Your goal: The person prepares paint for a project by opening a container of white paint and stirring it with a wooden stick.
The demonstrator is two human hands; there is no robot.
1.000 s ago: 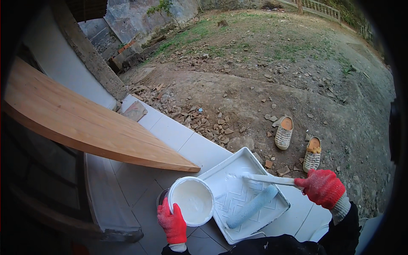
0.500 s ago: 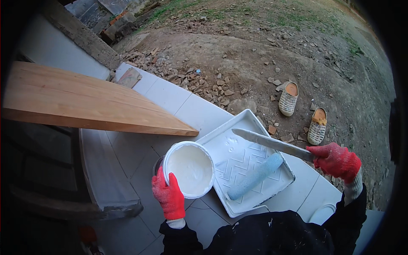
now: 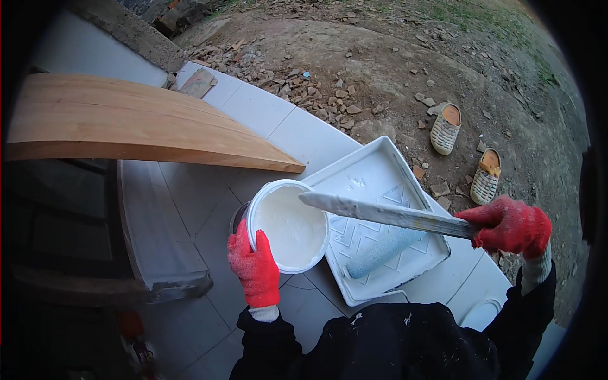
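Note:
My left hand (image 3: 254,266), in a red glove, grips the near left side of a paint bucket (image 3: 288,228) with white paint inside. A long flat stirring stick (image 3: 386,213), coated white at its far end, is in my right hand (image 3: 506,225), gloved in red too. The stick's tip appears over the right rim of the bucket; whether it touches the rim I cannot tell. Partly beneath the stick lies a white paint tray (image 3: 373,161) with a ridged floor and some white paint. A pale blue paint roller (image 3: 385,251) rests in the tray.
A wooden board (image 3: 145,120) juts in from the left above the white tiles (image 3: 253,114). A round white lid (image 3: 481,313) lies by my right forearm. Beyond the tile edge are a pair of clogs (image 3: 446,130), loose stones (image 3: 310,95) and bare soil.
The stick has moved left from over the tray to the bucket's rim. The view has shifted, so the tray, board and clogs sit higher in the picture. My left hand still holds the bucket.

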